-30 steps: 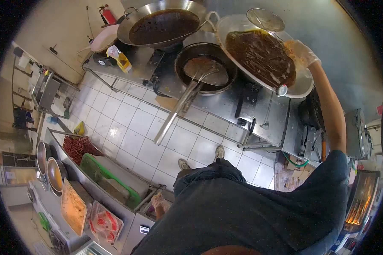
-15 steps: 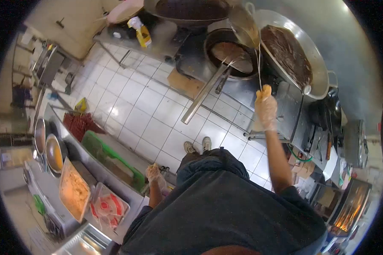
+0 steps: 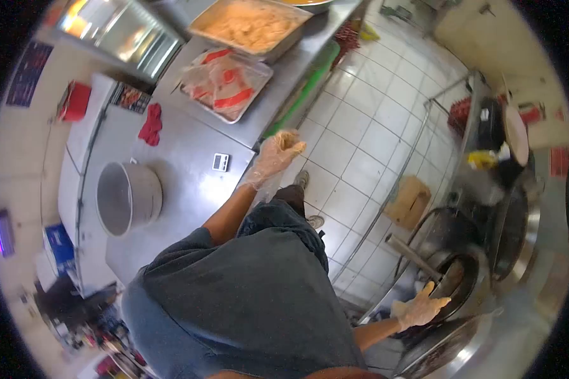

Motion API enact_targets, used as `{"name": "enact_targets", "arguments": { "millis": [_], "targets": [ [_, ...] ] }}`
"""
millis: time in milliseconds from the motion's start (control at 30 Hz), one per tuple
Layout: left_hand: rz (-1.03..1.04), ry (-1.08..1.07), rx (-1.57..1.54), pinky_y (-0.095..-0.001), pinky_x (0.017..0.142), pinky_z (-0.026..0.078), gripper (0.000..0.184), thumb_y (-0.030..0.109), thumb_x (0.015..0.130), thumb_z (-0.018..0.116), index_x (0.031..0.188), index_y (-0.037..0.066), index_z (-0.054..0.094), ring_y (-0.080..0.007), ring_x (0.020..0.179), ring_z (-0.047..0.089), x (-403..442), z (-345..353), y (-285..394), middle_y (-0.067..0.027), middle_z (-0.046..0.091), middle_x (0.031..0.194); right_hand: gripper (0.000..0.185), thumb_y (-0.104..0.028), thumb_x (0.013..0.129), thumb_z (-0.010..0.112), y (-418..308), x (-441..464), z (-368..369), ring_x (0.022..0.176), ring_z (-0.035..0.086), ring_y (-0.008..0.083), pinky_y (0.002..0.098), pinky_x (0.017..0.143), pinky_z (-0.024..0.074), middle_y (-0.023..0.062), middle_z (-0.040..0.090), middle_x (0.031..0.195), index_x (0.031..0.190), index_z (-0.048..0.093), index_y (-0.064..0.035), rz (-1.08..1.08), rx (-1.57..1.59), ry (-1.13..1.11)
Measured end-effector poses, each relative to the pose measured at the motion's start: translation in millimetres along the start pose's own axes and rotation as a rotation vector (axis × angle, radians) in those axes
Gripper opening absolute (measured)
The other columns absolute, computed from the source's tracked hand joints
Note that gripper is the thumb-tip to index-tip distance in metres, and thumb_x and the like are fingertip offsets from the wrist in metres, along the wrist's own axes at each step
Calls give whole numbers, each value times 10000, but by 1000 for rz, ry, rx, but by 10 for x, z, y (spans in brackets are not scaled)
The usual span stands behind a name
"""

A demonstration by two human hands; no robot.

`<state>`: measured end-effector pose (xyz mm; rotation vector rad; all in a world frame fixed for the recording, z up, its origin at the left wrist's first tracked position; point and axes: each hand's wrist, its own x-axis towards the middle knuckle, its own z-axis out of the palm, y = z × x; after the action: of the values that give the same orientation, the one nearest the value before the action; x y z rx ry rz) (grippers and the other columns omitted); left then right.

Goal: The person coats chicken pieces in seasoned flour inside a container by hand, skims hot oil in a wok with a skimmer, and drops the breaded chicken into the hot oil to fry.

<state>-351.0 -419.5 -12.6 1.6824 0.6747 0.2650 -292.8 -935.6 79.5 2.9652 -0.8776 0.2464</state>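
Observation:
Both my hands wear clear plastic gloves with orange-yellow coating on the fingers. My left hand (image 3: 278, 156) is raised beside the steel counter's corner, its fingers curled in and nothing visible in them. Below and to the right, my right hand (image 3: 423, 308) reaches out with fingers and thumb spread, holding nothing. It is nearest a dark pan (image 3: 477, 265), in which a tool with a long metal handle (image 3: 412, 256) rests. A large metal wok (image 3: 461, 354) with dark contents stands just below that hand. A deep tray of orange-coated food (image 3: 291, 43) stands on the counter ahead.
On the steel counter (image 3: 193, 139) are a tray with a red-and-white plastic bag (image 3: 224, 85), a small white timer (image 3: 220, 162), a red cloth (image 3: 150, 124) and a large pot (image 3: 129, 197). A cardboard box (image 3: 408, 201) stands under the stove side. White tiles (image 3: 354, 120) cover the floor.
My view has swung left toward the counter. My right hand has let go of the long thin handle of the ladle-like tool and opened. My left hand has risen.

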Motion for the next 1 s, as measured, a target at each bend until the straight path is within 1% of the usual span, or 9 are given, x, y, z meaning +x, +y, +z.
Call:
{"name": "enact_targets", "arguments": {
  "millis": [100,233,267,433,600,733,800,867,1000],
  "targets": [
    [-117,211,-145,-277,732,547,604,183,887,742,1390,24,448,-163,930,623,211,-294,86,-146,623,1142,899,-590,865,637,-570,209,26,1190,589,369,445,956,497,217,542,1388,1494,346,-17,-193,230,65],
    [-59,369,-493,-336,695,606,736,116,863,751,1472,87,339,-221,1021,631,560,-711,387,-206,523,1297,857,-282,867,715,-2250,95,-199,1206,574,375,408,1041,460,257,503,1409,1534,238,-38,-414,815,-242],
    [42,421,-604,-292,611,571,817,214,802,826,1434,7,351,-182,910,659,746,-824,307,-122,646,1037,862,-253,872,710,-2652,119,-32,1224,559,369,409,1050,448,252,499,1415,1538,211,-30,-525,939,-320],
    [-142,611,-432,-286,605,540,611,292,814,804,1279,4,532,-156,852,634,1801,-1363,27,-78,646,968,764,-195,879,696,-5038,-379,116,1265,529,345,421,1065,428,235,496,1423,1495,300,23,-1027,1037,-655],
    [-272,762,-186,-301,603,499,457,427,832,765,1046,38,659,-157,733,603,2568,-1861,289,-46,650,840,458,-247,913,649,-7245,-849,646,1106,619,306,396,870,514,226,629,1164,1247,563,54,-1346,1068,-630],
    [-273,1017,85,-325,621,481,456,438,836,742,987,16,654,-177,713,599,3184,-2244,155,-70,659,838,328,-327,931,643,-8630,-783,1700,912,589,261,381,791,517,116,595,938,1083,580,-44,-887,1037,-1200],
    [-302,1069,-15,-359,765,507,586,414,799,767,1149,-25,601,-234,859,647,3488,-2533,-123,-136,680,991,329,-448,909,678,-8802,-988,1468,679,495,175,334,703,504,26,494,794,897,535,-152,-85,1103,-1808],
    [-288,1088,-227,-389,890,507,702,422,772,774,1248,-47,561,-320,1008,659,3563,-2684,365,-216,677,1095,338,-473,923,648,-8893,-1133,1596,726,521,180,350,716,506,28,516,853,965,541,-156,-50,1098,-1970],
    [-252,1216,448,-430,883,510,748,455,785,749,1272,-65,522,-398,1051,635,4241,-3558,18,-294,651,1112,394,-471,936,624,-8890,-1361,1292,927,591,219,400,800,537,68,573,1042,1138,529,-146,-200,1025,-1983]
  ]
}}
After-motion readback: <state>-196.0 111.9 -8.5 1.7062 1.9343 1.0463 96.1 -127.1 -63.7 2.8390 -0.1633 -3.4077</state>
